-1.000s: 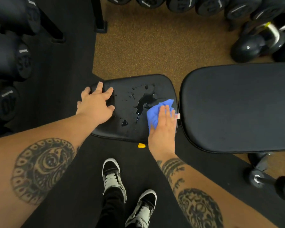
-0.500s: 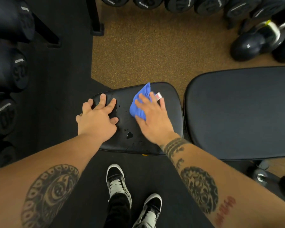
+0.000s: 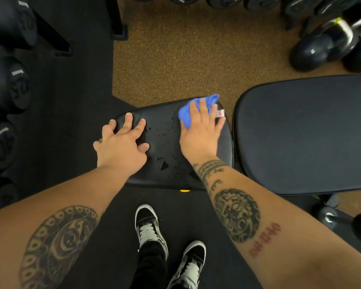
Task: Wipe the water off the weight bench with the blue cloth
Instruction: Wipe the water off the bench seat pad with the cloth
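Observation:
The black weight bench has a small seat pad point(image 3: 171, 174) in front of me and a large back pad point(image 3: 304, 132) to its right. My right hand point(image 3: 200, 132) presses the blue cloth point(image 3: 187, 114) flat onto the seat pad's far right corner, with a white tag sticking out by the fingers. Water drops point(image 3: 164, 164) and thin smears lie on the seat pad between my hands. My left hand point(image 3: 123, 140) rests flat on the seat pad's left end, fingers spread, holding nothing.
Black dumbbells point(image 3: 10, 86) line a rack on the left and along the top edge. Kettlebells point(image 3: 313, 50) stand at the top right. A dumbbell point(image 3: 350, 224) lies on the floor at the lower right. My shoes point(image 3: 150, 228) stand on black matting below the seat pad.
My right hand has swept the cloth from the seat pad's near right side up across the puddle, then right to the far right corner. The big puddle is gone. My left hand has stayed put.

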Motion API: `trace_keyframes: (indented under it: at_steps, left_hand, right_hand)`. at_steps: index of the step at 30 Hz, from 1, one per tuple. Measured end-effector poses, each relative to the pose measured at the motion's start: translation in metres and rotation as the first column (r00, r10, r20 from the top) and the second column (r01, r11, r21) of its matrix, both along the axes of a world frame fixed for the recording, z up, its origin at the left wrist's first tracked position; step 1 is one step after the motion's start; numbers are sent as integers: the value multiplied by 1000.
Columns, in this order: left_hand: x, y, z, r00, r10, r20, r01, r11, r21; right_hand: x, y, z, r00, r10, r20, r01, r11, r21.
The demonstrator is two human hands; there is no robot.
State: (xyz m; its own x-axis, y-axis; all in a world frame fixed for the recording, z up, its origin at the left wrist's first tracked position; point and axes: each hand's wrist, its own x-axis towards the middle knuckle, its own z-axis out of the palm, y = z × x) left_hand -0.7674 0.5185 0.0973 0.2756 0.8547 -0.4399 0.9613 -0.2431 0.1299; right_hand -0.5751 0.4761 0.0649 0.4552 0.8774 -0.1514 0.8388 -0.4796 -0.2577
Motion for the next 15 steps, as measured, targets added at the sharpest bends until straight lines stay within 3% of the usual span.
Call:
trace_keyframes:
  at_steps: [4,6,8,10,12,13,15]
  left_hand:
    - [-5,5,3,989,87,118,-73,991,-115]
    - [-7,9,6,960,167,224,-132,977,-165]
    - [-12,3,10,892,261,368,-225,964,-138]
    - [-17,-13,19,725,387,570,-393,912,-118]
    - [-14,-34,33,461,542,702,-534,802,-268]
    - [-8,-44,42,321,624,712,-534,740,-408]
    - [3,-56,57,107,768,632,-380,619,-688]
  right_hand:
    - [-37,-29,9,927,374,-23,-374,927,28]
    - [-54,-54,21,884,397,-245,-389,917,84]
    - [-69,-70,39,806,256,-533,-244,965,94]
    - [-82,-79,63,637,0,-771,10,1000,9]
    - [-90,-79,84,345,-222,-912,321,941,-108]
    - [-93,-77,93,251,-300,-920,417,892,-176]
    - [-97,-68,107,96,-390,-916,471,828,-303]
